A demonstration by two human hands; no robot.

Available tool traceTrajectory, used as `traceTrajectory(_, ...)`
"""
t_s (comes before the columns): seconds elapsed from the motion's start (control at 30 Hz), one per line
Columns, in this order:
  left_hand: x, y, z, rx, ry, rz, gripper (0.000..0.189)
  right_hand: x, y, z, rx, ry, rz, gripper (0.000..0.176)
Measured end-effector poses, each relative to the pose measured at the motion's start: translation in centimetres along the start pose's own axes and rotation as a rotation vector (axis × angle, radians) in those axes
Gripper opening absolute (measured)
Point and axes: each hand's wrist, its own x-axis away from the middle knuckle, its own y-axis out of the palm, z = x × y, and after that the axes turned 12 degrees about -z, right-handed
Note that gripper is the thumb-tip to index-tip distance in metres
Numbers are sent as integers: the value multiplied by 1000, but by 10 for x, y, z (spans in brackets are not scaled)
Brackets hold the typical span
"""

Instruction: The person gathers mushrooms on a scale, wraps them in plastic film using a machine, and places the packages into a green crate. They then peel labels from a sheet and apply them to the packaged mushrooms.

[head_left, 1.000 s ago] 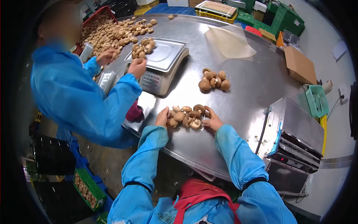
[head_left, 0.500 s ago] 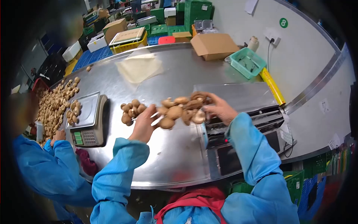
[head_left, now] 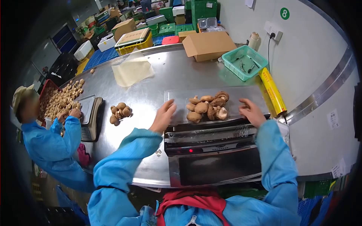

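Note:
A group of brown shiitake mushrooms (head_left: 201,108) lies on clear plastic film (head_left: 235,97) behind a film wrapping machine (head_left: 211,148) with a small red light. My left hand (head_left: 164,116) hovers to the left of these mushrooms, fingers stretched out and holding nothing. On the other side, my right hand (head_left: 252,112) is open too, its fingers apart and pointing toward the mushrooms without touching them. A smaller cluster of mushrooms (head_left: 120,112) rests on the steel table (head_left: 143,101), left of my left hand.
At left, a co-worker (head_left: 52,147) has both hands near a weighing scale (head_left: 89,113) and a big mushroom pile (head_left: 62,100). Pale sheets (head_left: 132,71), a cardboard box (head_left: 209,45), a green basket (head_left: 245,62) and a yellow film box (head_left: 272,92) stand or lie farther back.
The mushrooms held between my hands have been set down on the clear film, and both hands have let go and moved apart. The mushrooms on the scale are no longer visible there.

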Motion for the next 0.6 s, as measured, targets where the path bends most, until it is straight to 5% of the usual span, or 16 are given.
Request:
traceTrajectory(0.1, 55, -27, 7, -916, 456, -38, 35, 40, -33, -3, 629, -288, -160, 38)
traceTrajectory(0.17, 72, -39, 16, -1299, 528, -251, 38, 48, -36, -6, 891, -440, -293, 40)
traceTrajectory(0.27, 64, -39, 17, -1578, 566, -548, 44, 40, -28, -6, 1378, -569, -451, 41)
traceTrajectory(0.4, 38, -23, 15, -1607, 659, -705, 36, 15, -20, 13, 1311, -627, -539, 30)
traceTrajectory(0.47, 30, -21, 6, -1553, 674, -701, 31, 17, -9, 25, 710, -448, -394, 17)
traceTrajectory(0.5, 27, -20, 3, -1505, 683, -700, 26, 18, -5, 24, 717, -445, -387, 17)
traceTrajectory(0.57, 29, -11, -8, -1135, 690, -577, 10, 25, 4, 23, -512, -30, -200, 7)
traceTrajectory(0.6, 36, 0, -11, -737, 485, -488, 7, 29, 10, 25, -729, -73, -194, 3)
